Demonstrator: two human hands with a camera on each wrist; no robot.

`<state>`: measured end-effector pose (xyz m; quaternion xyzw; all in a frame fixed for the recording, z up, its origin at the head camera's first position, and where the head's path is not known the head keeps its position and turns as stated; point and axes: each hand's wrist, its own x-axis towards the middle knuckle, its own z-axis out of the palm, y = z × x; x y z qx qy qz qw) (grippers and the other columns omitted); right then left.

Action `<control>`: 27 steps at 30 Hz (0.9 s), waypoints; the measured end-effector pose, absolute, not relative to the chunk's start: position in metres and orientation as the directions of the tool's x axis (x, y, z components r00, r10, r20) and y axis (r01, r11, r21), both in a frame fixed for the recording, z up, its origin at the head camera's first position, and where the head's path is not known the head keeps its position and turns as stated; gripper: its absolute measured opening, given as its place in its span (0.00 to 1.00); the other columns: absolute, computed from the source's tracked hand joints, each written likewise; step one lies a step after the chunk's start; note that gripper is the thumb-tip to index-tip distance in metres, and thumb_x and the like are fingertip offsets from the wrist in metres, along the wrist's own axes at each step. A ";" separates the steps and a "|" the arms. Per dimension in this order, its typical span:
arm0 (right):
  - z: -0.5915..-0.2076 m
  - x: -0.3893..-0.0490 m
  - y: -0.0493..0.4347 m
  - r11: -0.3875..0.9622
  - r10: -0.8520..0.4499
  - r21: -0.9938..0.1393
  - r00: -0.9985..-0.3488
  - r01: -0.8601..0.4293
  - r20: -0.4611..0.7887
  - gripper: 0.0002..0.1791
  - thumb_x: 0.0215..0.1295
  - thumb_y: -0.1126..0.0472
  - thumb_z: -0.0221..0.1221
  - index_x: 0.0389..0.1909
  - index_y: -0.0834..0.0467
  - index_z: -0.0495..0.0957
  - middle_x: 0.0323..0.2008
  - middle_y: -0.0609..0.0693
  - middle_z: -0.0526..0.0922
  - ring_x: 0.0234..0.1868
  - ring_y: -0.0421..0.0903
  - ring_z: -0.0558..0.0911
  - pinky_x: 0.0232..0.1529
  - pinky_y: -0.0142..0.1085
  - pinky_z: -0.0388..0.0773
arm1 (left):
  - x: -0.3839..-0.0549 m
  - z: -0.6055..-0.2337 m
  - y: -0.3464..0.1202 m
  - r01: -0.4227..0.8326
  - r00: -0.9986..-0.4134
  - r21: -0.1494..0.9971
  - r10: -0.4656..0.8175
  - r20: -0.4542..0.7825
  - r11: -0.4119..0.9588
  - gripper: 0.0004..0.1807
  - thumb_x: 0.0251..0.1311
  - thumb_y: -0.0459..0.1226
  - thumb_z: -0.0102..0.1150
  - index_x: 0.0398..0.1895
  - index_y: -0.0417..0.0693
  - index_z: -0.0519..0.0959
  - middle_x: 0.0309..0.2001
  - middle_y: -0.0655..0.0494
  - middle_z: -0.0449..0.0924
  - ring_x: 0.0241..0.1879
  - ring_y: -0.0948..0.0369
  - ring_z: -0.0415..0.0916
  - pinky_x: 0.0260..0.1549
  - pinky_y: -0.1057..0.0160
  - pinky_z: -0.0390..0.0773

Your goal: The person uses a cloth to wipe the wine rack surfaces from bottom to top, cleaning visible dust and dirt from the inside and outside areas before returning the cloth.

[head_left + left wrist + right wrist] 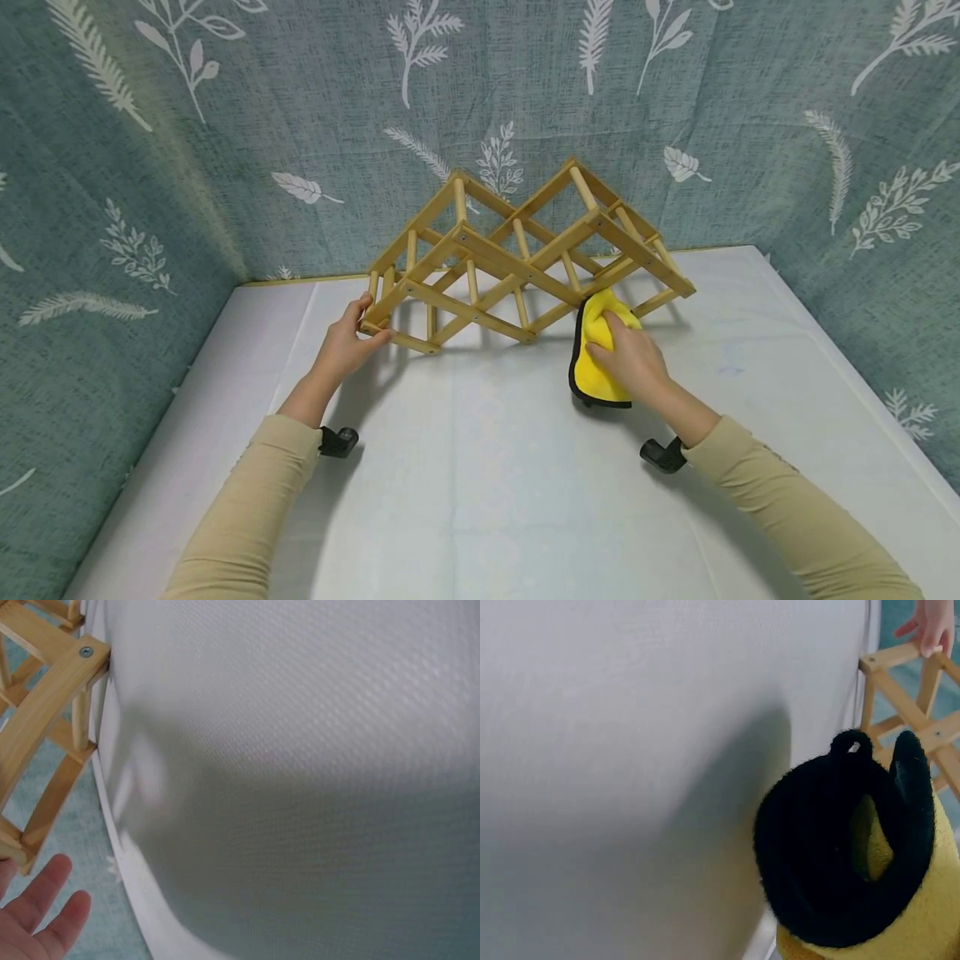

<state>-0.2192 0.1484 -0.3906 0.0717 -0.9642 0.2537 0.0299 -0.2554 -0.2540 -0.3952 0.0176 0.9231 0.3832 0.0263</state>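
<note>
Right now the wooden rack (527, 272) is at the far side of the white counter (480, 467), a zigzag lattice of flat slats joined by round rods, with its two peaks pointing up. You have its left end in your left hand (347, 340): that grip is narrow around the lower corner, thumb along the front and fingers behind. Whether every foot of the rack touches the counter, you cannot tell from these views.

Toward the rack's right end, your right hand (633, 358) has its grip bunched on a yellow cloth (587, 375) with black edging. The cloth's upper part overlaps the lower front bars, while the rest hangs toward you. From your right wrist you see the black edging curled into a loop, with a small hanging tab (853, 745) on it.

Further out, your tan left sleeve (232, 508) and tan right sleeve (795, 500) reach in from the near edge, and a black device (339, 442) shows at your left wrist, another at your right. Behind the rack rises a blue-green fabric (330, 117) printed with white leaves, which also lines both sides.
</note>
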 end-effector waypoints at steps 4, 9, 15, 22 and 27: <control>-0.390 -0.216 0.144 0.853 -0.130 -0.493 -0.985 -0.170 0.115 0.33 0.62 0.54 0.56 0.62 0.68 0.61 0.39 0.69 0.80 0.31 0.60 0.78 0.32 0.51 0.74 | -0.255 -0.395 -0.254 0.017 -0.998 0.710 0.055 -0.030 0.704 0.42 0.60 0.46 0.56 0.71 0.45 0.47 0.71 0.45 0.48 0.66 0.43 0.52 0.58 0.44 0.61; -0.385 -0.212 0.134 0.859 -0.157 -0.464 -0.974 -0.215 0.161 0.31 0.61 0.55 0.57 0.61 0.67 0.63 0.28 0.63 0.81 0.24 0.55 0.77 0.23 0.45 0.72 | -0.256 -0.396 -0.254 0.012 -0.998 0.712 0.054 -0.037 0.703 0.42 0.60 0.47 0.56 0.72 0.47 0.45 0.71 0.46 0.47 0.66 0.43 0.51 0.58 0.44 0.62; -0.373 -0.212 0.115 0.850 -0.198 -0.449 -0.958 -0.273 0.209 0.30 0.60 0.55 0.58 0.61 0.64 0.64 0.18 0.56 0.77 0.15 0.48 0.72 0.16 0.37 0.66 | -0.256 -0.397 -0.255 0.010 -0.998 0.712 0.054 -0.040 0.702 0.43 0.60 0.47 0.56 0.72 0.47 0.45 0.71 0.46 0.47 0.66 0.43 0.52 0.58 0.44 0.62; -0.353 -0.213 0.093 0.825 -0.249 -0.443 -0.929 -0.352 0.274 0.29 0.60 0.56 0.59 0.60 0.63 0.65 0.21 0.57 0.79 0.18 0.49 0.73 0.18 0.38 0.67 | -0.256 -0.397 -0.254 0.013 -0.998 0.709 0.052 -0.034 0.705 0.42 0.60 0.46 0.55 0.72 0.46 0.45 0.71 0.46 0.47 0.66 0.43 0.53 0.57 0.44 0.63; -0.338 -0.214 0.076 0.809 -0.279 -0.445 -0.917 -0.385 0.287 0.29 0.60 0.55 0.59 0.60 0.62 0.65 0.20 0.56 0.78 0.16 0.48 0.72 0.17 0.36 0.66 | -0.256 -0.397 -0.255 0.011 -0.998 0.711 0.052 -0.036 0.703 0.42 0.60 0.46 0.56 0.72 0.47 0.45 0.71 0.45 0.48 0.65 0.43 0.54 0.57 0.45 0.64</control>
